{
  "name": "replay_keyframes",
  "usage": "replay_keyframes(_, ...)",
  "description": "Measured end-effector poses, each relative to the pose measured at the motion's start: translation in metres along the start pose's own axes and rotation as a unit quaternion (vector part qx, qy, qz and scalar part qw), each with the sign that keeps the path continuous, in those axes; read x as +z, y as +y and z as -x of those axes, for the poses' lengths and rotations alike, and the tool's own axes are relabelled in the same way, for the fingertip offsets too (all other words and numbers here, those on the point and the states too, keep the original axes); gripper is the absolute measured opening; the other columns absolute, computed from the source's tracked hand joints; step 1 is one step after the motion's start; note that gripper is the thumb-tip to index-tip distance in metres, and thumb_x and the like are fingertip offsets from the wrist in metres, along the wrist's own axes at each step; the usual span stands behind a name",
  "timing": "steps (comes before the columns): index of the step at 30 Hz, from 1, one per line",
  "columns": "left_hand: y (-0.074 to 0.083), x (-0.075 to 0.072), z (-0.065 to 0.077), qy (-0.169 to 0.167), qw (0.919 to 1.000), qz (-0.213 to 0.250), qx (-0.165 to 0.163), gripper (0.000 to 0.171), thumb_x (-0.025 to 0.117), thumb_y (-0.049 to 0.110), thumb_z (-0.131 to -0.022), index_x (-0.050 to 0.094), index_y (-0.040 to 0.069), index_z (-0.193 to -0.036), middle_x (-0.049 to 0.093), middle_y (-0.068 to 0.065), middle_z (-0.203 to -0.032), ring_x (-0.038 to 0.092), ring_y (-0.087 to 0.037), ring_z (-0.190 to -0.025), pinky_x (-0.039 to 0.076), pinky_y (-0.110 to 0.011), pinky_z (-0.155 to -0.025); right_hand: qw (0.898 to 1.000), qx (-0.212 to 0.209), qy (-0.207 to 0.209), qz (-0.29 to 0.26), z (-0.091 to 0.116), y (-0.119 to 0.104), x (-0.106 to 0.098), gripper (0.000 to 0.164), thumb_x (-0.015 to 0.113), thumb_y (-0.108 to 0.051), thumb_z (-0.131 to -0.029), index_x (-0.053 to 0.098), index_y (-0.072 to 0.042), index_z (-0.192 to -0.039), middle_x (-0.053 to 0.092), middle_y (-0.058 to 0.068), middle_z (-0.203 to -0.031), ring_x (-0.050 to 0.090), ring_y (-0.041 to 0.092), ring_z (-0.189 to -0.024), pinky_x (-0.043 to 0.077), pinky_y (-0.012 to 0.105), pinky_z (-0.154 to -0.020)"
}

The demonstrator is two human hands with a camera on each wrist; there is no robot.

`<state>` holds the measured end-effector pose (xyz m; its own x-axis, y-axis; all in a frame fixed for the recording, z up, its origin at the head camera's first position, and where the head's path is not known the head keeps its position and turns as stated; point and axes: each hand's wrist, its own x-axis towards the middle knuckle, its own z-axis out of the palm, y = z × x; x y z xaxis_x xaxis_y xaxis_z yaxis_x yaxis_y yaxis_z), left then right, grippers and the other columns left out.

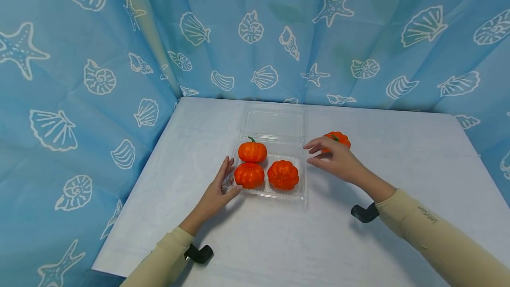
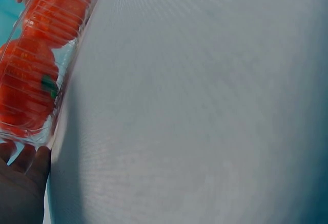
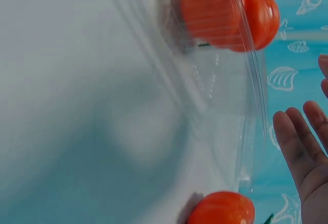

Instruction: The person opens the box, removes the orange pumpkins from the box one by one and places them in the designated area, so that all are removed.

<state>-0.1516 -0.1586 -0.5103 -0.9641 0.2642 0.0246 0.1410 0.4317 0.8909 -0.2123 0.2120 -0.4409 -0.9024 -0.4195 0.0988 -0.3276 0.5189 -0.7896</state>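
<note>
Both hands are at a clear plastic clamshell box (image 1: 276, 195), neither gripping anything. Left hand (image 1: 214, 196): spread, at the box's left side, thumb by its front-left corner, apparently steadying it. Right hand (image 1: 338, 160): just off the box's right rim, fingers loosely bent and apart from the thumb, nothing held.

Three ribbed orange mini pumpkins sit inside the box, at back left (image 1: 253, 151), front left (image 1: 249, 176) and front right (image 1: 283, 175). A fourth pumpkin (image 1: 343, 139) lies outside, right of the box, partly hidden by the right hand. The box's lid (image 1: 274, 121) lies open behind it.

Loading seems the step in hand; the next move probably calls for pinching that outside pumpkin and lowering it into the box's back-right space.
</note>
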Motion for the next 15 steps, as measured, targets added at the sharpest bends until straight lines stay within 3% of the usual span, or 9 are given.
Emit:
replay_keyframes(7,-0.002,0.001,0.0,0.003,0.9999,0.004,0.01,0.095,0.072,0.028,-0.096,0.008,0.02,-0.166,0.026,-0.002,-0.167,0.023,-0.024,-0.154,0.016,-0.054,-0.123,1.0,-0.013,-0.023,-0.011,-0.006,-0.007,0.013,0.037,0.078,-0.017,-0.092,0.066,-0.011,-0.126,0.066,0.014,-0.126,0.064,0.035,-0.115,0.056,0.05,-0.095)
replay_keyframes(15,-0.002,0.001,0.001,0.002,0.9999,0.012,0.012,0.095,0.072,0.026,-0.096,0.008,0.02,-0.166,0.026,-0.002,-0.167,0.024,-0.024,-0.153,0.015,-0.055,-0.123,0.998,-0.022,-0.056,-0.029,-0.012,-0.012,0.027,0.039,0.079,-0.017,-0.09,0.066,-0.009,-0.126,0.066,0.014,-0.126,0.064,0.03,-0.115,0.053,0.053,-0.098)
